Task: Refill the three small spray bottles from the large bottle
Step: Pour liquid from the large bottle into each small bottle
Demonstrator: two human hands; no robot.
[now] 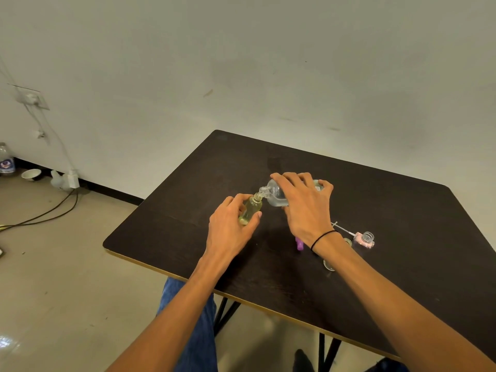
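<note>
My left hand point(232, 226) grips a small yellowish spray bottle point(251, 209) with its top off, standing on the dark table point(389, 200). My right hand point(303, 202) grips the large clear bottle point(273, 194), tipped on its side so its open neck meets the small bottle's mouth. To the right stands a small pink bottle point(365, 239) with an open neck. A purple item point(299, 243) shows under my right wrist. A spray top with a thin tube point(342, 229) lies near the pink bottle.
A clear round cap point(328, 265) and a small threaded neck point(348, 241) sit by my right forearm. On the floor at left are cables point(48, 213), a white bowl point(31, 174) and a plastic bottle point(6, 159). The wall stands just behind the table.
</note>
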